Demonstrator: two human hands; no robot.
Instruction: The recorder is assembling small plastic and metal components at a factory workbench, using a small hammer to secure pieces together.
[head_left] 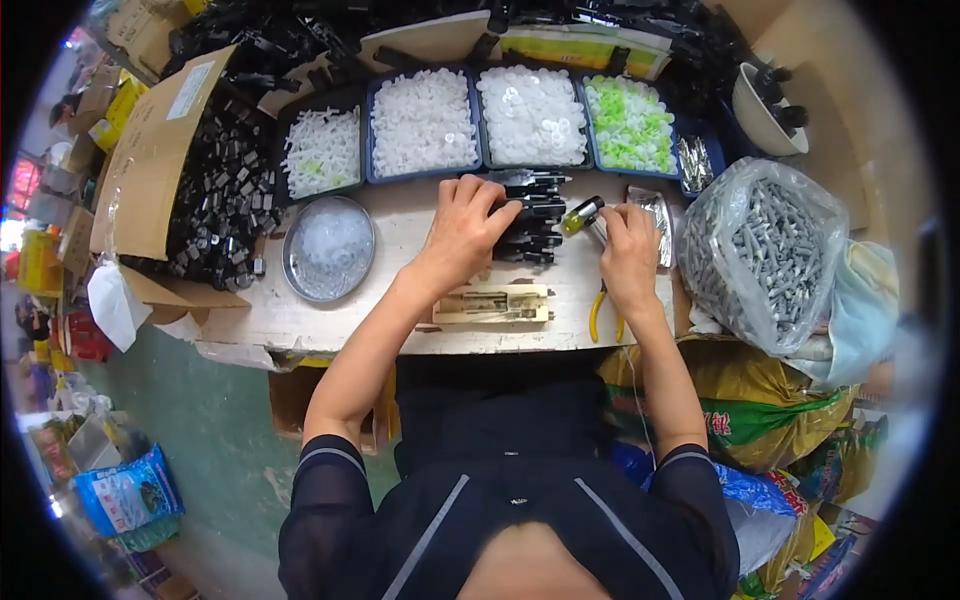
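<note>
So in the head view, a careless nudge from the left hand [465, 225] could be scattering those black parts [535, 212] lying between both hands on the tabletop [400, 275]. They're looking slim, dark, shiny. Fingers are curling on left and right hand [630, 255]; can't tell if either's clamping anything.

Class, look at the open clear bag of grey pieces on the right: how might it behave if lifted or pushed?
The clear bag would probably be floppy, since its thin film is creased around the mouth. It may feel heavy, being packed with grey pieces. Pushed, it would likely slump rather than roll, perhaps spilling some from its open top.
</note>
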